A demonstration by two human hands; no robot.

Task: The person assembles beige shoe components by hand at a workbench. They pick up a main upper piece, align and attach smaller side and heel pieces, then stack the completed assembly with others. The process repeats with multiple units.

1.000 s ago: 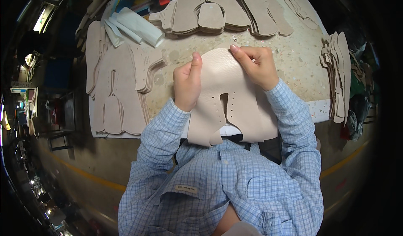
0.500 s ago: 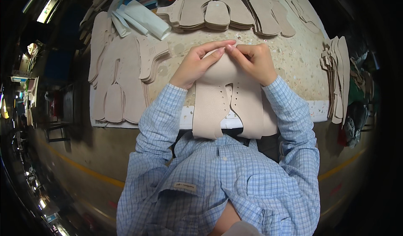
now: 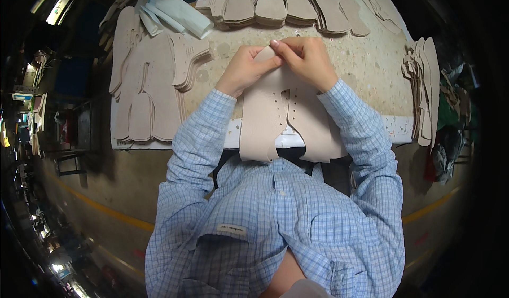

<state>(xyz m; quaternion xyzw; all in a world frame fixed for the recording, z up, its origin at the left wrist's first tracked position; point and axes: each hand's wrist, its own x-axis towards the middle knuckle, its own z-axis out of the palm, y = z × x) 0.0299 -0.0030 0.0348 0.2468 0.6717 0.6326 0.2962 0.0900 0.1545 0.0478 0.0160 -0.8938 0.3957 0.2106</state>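
A pale beige leather shoe-upper piece [image 3: 260, 117] with two legs and rows of punched holes lies before me, its legs hanging over the near table edge. My left hand [image 3: 248, 69] is closed on its far edge, the thumb lying on top and most of the fingers hidden beneath. Close against it, my right hand [image 3: 306, 59] pinches the same far edge between thumb and bent fingers. The leather bends upward where both hands hold it. Whether a second layer lies under it at the right I cannot tell.
Stacks of similar cut leather pieces stand at the left [image 3: 135, 99], the back [image 3: 270, 9] and the right edge [image 3: 424, 91] of the speckled table [image 3: 371, 80]. A folded pale sheet [image 3: 183, 14] lies at the back left.
My left fingers, stretched along the far edge before, have curled in. The right thumb and fingers have shifted left along that edge. The whole view has moved slightly.
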